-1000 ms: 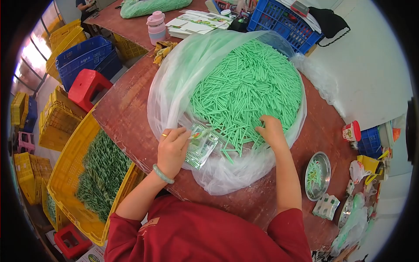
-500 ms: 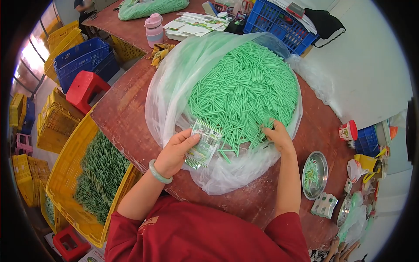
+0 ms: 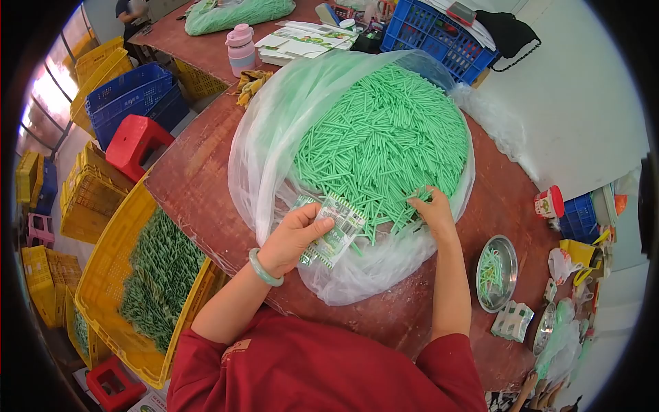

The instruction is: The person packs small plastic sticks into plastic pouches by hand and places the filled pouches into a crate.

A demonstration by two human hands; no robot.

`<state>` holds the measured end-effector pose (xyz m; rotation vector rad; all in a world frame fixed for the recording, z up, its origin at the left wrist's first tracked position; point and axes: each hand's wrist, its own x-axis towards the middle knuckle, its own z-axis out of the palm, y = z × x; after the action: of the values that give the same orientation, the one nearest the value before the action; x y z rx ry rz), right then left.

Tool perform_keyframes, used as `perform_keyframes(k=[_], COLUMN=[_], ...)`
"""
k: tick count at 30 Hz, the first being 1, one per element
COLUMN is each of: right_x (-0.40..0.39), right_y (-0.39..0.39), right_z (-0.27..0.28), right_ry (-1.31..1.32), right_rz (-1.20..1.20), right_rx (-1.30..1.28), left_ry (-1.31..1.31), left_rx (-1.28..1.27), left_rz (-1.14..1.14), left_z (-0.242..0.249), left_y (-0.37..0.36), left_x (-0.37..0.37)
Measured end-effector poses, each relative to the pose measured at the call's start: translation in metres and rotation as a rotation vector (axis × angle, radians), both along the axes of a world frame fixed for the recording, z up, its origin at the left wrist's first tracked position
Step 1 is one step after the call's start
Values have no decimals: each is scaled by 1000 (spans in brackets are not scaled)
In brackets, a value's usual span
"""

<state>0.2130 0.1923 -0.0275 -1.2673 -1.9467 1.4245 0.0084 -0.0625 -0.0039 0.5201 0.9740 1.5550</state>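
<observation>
Over red table, pinched packet (image 3: 340,232).

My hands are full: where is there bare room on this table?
The red tabletop is bare left of the clear plastic bag, and between bag and red-lidded plastic tub. The bag, heaped with green sticks, is crowded.

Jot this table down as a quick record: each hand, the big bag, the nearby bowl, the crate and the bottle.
left hand: holding printed packet
right hand: fingertips at green sticks
plastic bag: open around the sticks, on red table
metal bowl: thin green pieces inside
yellow crate: left of table, green contents
bottle: pink
</observation>
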Motion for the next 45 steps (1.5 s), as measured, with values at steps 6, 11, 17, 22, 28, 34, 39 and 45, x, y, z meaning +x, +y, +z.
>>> perform_keyframes(k=[6,11,17,22,28,34,39,45], right_x=[9,12,14,11,9,-15,-30,-33], right_y=[5,2,0,-15,-37,-73,-86,-88], right_z=[-18,-11,-13,26,69,89,97,91], right_ry=[-23,-52,-81,2,402,431,351,284], right_rz=[49,52,46,-58,-53,168,287,461], right_rx=[332,395,344,230,27,-67,-59,-12], left_ry=[172,311,502,655,830,900,836,763], left_rx=[59,23,16,-10,91,171,93,110], left_rz=[22,85,116,139,93,47,48,161], left_z=[-10,-8,-16,-16,-8,-7,-5,-10], left_y=[3,7,8,6,8,12,11,18], left_x=[3,7,6,4,3,8,10,19])
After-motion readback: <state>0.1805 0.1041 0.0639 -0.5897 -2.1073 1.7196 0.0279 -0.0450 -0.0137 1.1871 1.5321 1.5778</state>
